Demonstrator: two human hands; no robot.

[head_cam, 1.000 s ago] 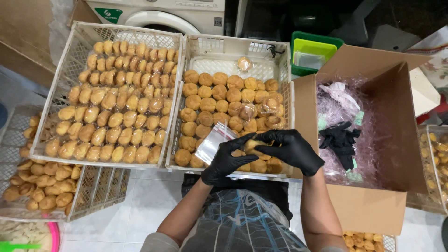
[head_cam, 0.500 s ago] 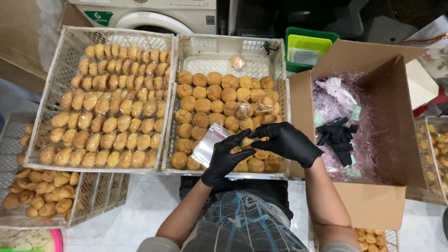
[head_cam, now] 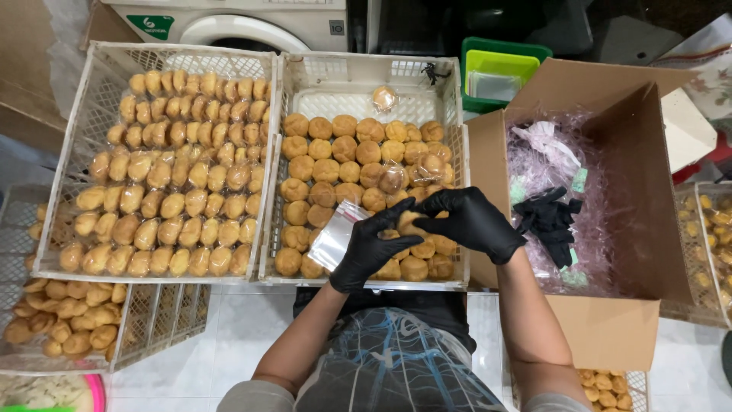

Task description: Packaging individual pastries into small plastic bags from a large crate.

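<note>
Both my hands wear black gloves and meet over the near edge of the middle white crate (head_cam: 457, 160), which is filled with round golden buns (head_cam: 333, 170). My left hand (head_cam: 370, 248) pinches a small clear plastic bag (head_cam: 337, 234) by its edge. My right hand (head_cam: 470, 220) curls around a bun (head_cam: 412, 222) right next to the bag's mouth. A single wrapped bun (head_cam: 383, 98) lies at the far end of that crate.
A left crate (head_cam: 84, 114) holds rows of bagged buns. More crates of buns sit lower left (head_cam: 152, 320) and at far right (head_cam: 705, 229). An open cardboard box (head_cam: 640, 137) holds clear bags and black gloves. Green tubs (head_cam: 499, 65) stand behind.
My hands stay together over the near buns; the right hand has closed in on a bun beside the bag. The view has shifted slightly.
</note>
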